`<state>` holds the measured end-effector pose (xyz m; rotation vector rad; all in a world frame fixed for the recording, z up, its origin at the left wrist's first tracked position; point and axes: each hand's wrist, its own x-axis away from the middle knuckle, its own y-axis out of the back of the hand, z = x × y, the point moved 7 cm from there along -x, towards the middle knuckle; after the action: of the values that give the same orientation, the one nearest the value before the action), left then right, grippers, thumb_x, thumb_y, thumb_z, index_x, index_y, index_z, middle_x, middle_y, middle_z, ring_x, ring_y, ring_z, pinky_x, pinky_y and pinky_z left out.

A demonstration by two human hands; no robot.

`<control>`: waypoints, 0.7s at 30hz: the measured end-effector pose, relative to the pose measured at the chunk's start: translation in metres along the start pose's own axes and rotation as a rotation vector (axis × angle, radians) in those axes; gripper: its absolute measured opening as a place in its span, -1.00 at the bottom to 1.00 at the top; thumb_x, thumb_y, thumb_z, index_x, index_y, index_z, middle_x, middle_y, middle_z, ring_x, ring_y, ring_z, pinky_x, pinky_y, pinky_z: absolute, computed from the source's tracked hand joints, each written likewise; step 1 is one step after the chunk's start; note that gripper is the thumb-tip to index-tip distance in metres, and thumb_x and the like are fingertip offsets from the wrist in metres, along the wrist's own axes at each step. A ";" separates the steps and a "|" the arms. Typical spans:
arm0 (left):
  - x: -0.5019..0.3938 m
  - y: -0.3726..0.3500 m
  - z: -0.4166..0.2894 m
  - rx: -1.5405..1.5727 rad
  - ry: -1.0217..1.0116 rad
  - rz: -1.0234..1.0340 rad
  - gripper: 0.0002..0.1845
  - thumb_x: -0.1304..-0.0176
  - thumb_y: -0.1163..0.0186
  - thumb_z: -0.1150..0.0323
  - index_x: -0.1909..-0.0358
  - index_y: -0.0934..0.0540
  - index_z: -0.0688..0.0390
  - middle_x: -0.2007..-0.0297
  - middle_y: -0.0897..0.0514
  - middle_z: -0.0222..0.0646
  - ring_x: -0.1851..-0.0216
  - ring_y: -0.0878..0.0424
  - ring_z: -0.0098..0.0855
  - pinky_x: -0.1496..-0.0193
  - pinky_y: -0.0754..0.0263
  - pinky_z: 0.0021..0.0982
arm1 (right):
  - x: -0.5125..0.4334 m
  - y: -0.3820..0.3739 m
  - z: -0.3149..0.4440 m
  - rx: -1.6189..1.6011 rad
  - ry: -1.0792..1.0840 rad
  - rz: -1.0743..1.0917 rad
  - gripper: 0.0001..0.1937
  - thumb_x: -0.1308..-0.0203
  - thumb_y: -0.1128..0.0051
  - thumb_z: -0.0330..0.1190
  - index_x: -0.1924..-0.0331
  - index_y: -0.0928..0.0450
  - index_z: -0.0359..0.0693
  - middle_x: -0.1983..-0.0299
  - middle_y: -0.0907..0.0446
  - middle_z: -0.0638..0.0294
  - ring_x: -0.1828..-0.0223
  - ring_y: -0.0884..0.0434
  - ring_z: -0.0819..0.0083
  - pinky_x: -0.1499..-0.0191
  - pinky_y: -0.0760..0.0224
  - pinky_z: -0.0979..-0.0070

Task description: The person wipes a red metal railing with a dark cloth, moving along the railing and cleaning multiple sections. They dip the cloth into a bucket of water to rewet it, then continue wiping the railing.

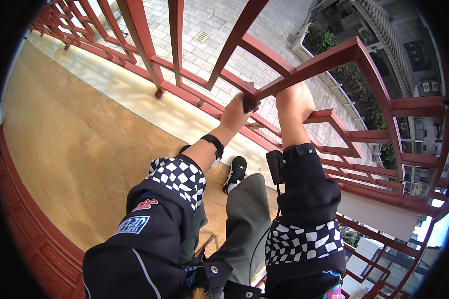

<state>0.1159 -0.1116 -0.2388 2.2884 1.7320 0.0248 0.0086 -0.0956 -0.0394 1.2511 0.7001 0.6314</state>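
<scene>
My left hand (235,112) is at a red lattice railing (323,59), its fingers around a dark, crumpled cloth (250,102) that lies against the underside of a slanting bar. Just to the right, my right hand (295,99) reaches to the same bar from below, its fingers largely hidden behind the railing. Whether it also holds something cannot be seen. A black strap (214,144) circles my left forearm. On my right forearm sits another black strap with a small black box (274,167) and a cable.
Tan floor (78,130) with a pale stone edge (134,101) runs along the railing's foot. My shoe (236,172) stands near that edge. Past the railing, far below, lie a paved courtyard (209,22) and green shrubs (320,39). Red carved panelling (41,258) stands at the lower left.
</scene>
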 end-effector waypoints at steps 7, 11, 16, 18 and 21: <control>0.000 0.002 0.022 -0.174 0.169 0.092 -0.53 0.05 -0.42 0.25 0.13 -0.49 0.25 0.20 -0.65 -0.09 0.13 -0.62 -0.05 0.07 -0.53 -0.16 | -0.002 -0.003 -0.005 0.031 -0.041 0.015 -0.75 -0.22 0.07 -0.15 0.21 -0.59 -0.05 0.22 -0.67 0.17 0.12 -0.64 0.12 0.13 -0.49 0.20; 0.006 0.030 0.019 -0.191 0.285 0.191 -0.56 0.03 -0.39 0.30 0.13 -0.52 0.28 0.24 -0.68 -0.07 0.14 -0.64 -0.08 0.06 -0.53 -0.22 | -0.002 -0.002 -0.003 -0.032 -0.006 -0.010 -0.72 -0.26 0.13 -0.14 0.21 -0.58 -0.07 0.21 -0.67 0.16 0.11 -0.64 0.13 0.11 -0.48 0.23; 0.016 0.113 -0.001 0.139 0.219 -0.187 -0.45 -0.16 -0.32 0.30 -0.14 -0.40 0.30 0.04 -0.60 -0.05 0.04 -0.61 -0.15 -0.03 -0.50 -0.23 | -0.001 -0.001 -0.004 -0.029 -0.035 -0.015 -0.69 -0.27 0.15 -0.10 0.22 -0.58 -0.10 0.20 -0.67 0.16 0.11 -0.64 0.15 0.10 -0.48 0.24; 0.006 0.128 -0.011 0.139 0.119 -0.272 -0.37 -0.18 -0.31 0.35 -0.22 -0.28 0.34 -0.06 -0.49 0.03 -0.06 -0.53 -0.09 -0.07 -0.45 -0.21 | -0.001 -0.001 -0.004 -0.029 -0.028 -0.017 -0.68 -0.28 0.15 -0.09 0.21 -0.58 -0.10 0.20 -0.68 0.16 0.11 -0.64 0.15 0.11 -0.48 0.24; -0.021 0.113 -0.026 -0.114 -0.169 -0.206 -0.28 -0.15 -0.33 0.37 -0.28 -0.19 0.35 -0.12 -0.38 0.08 -0.12 -0.45 0.00 -0.11 -0.42 -0.20 | -0.002 -0.003 -0.005 -0.004 -0.039 0.002 -0.66 -0.30 0.18 -0.09 0.21 -0.59 -0.10 0.22 -0.68 0.16 0.12 -0.64 0.15 0.11 -0.49 0.24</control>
<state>0.2124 -0.1542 -0.1858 1.9627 1.8176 -0.1042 0.0040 -0.0945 -0.0428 1.2574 0.6657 0.6081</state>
